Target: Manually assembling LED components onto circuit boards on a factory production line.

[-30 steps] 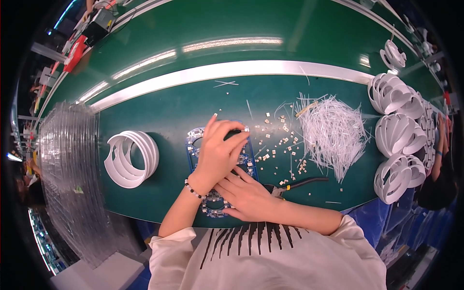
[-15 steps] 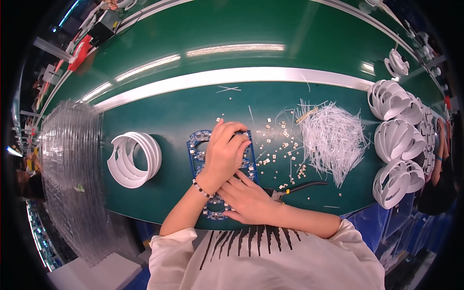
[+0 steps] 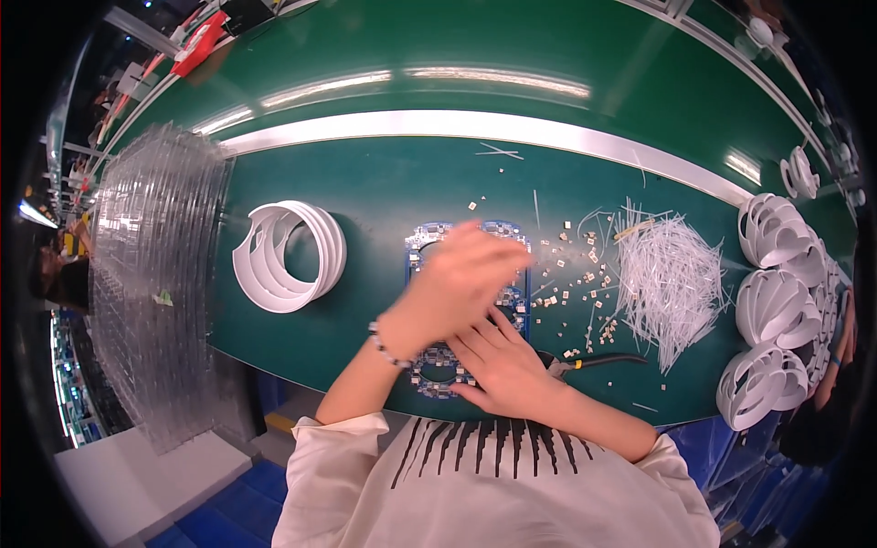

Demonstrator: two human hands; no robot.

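A blue panel of ring-shaped circuit boards (image 3: 502, 230) lies on the green table in front of me. Over its upper part is my left hand (image 3: 461, 279), its fingers bent and smeared by motion. Whether they hold anything does not show. My right hand (image 3: 507, 370) rests flat on the lower part of the panel, fingers stretched out and partly under the left wrist. Beside the right hand lie cutting pliers (image 3: 603, 362) with black and yellow handles. Small cream-coloured pieces (image 3: 589, 276) are scattered right of the panel.
A heap of thin white strips (image 3: 671, 288) lies to the right. Beyond it stand several white curved plastic parts (image 3: 776, 306). One white ribbed ring (image 3: 290, 256) sits left of the panel. Stacked clear plastic trays (image 3: 155, 283) fill the left end. A white rail (image 3: 457, 123) crosses behind.
The whole view has shifted, so the table things appear farther right. My left hand's fingers have gone from clear to blurred above the panel. The right hand stays flat on it.
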